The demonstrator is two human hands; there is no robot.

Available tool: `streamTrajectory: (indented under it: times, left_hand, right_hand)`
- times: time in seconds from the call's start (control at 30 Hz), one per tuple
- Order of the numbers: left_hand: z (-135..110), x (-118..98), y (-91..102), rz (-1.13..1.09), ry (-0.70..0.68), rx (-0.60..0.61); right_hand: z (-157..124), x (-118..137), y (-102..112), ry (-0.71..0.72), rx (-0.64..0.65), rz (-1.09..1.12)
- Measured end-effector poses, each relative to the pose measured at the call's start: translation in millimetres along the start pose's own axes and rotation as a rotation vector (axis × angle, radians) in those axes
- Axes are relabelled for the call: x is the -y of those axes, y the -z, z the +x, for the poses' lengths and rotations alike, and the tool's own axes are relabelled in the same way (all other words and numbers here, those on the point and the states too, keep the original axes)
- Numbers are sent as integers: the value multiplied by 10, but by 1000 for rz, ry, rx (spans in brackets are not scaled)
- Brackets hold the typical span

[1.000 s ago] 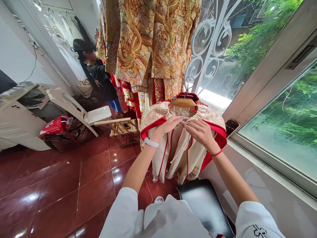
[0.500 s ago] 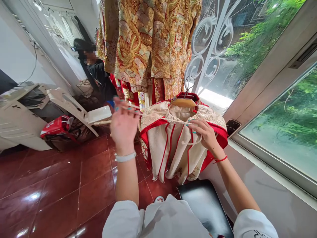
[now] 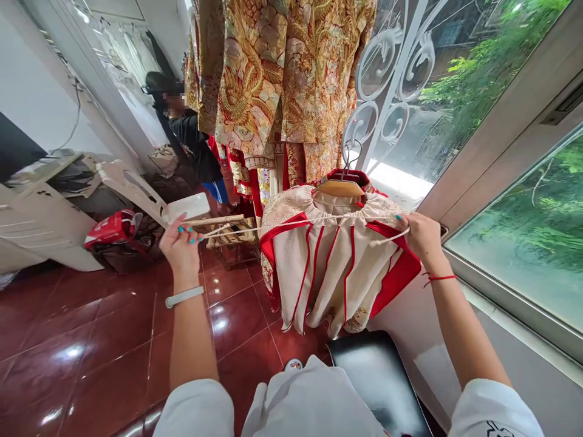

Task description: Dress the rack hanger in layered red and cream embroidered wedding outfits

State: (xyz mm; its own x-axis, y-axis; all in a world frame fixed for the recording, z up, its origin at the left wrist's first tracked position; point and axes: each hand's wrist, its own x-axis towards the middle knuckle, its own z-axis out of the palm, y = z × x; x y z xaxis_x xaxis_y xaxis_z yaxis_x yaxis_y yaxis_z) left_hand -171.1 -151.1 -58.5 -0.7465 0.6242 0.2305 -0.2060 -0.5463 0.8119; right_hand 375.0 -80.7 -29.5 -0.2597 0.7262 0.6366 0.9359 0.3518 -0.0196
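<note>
Two pinches — left hand [image 3: 181,243], right hand [image 3: 423,237] — both on white cord [image 3: 282,224]

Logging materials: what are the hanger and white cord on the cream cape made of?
The hanger looks like varnished light wood, warm yellow-brown with a slight sheen. The white cord looks like matte textile, bending softly; fibre cannot be told.

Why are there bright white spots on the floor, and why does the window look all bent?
In the head view, the shiny red floor tiles reflect lights as white glare spots, and the very wide camera view seems to tilt and stretch the window frame, so straight lines look bent.
</note>
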Motion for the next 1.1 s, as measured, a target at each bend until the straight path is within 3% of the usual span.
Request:
streamTrajectory:
  times: [0.2, 0.3, 0.37, 0.43, 0.5, 0.57, 0.67, 0.73, 0.83, 0.93, 1.03, 1.1]
  left_hand:
    - [-359, 495, 251, 297, 219, 71]
    - [-549, 469, 355, 622, 454, 261]
    - [-702, 388, 248, 845, 519, 429]
    - [-903, 341, -67, 941, 331, 558]
    - [-1140, 385, -554, 908, -1, 643]
    - [-1365, 525, -1091, 836, -232, 759]
    - [-1582, 791, -1700, 881, -373, 731]
    - [-1626, 912, -1888, 896, -361, 676]
    - [-1589, 951, -1930, 733, -208, 653]
    - [-1499, 892, -1904, 424, 240, 713]
    - [-1390, 820, -1931, 169, 701, 867]
    - [-1305, 772, -1960, 87, 781, 909]
  right_hand:
    - [-219, 37, -78, -159, 209, 28]
    - [-324, 49, -17, -71, 398, 274]
    - [-340, 115, -10, -13, 442, 464]
    - [-303, 282, -82, -32, 398, 621]
    - [-223, 549, -237, -118, 292, 710]
    - [-120, 864, -434, -207, 189, 714]
    - [29, 1241, -674, -278, 107, 662]
    - [95, 1343, -739, -300, 62, 707]
    - [119, 1287, -710, -373, 35, 954]
    - [91, 1141, -634, -480, 153, 1180]
    - [98, 1034, -549, -443, 159, 1113]
    - [150, 972, -469, -380, 76, 987]
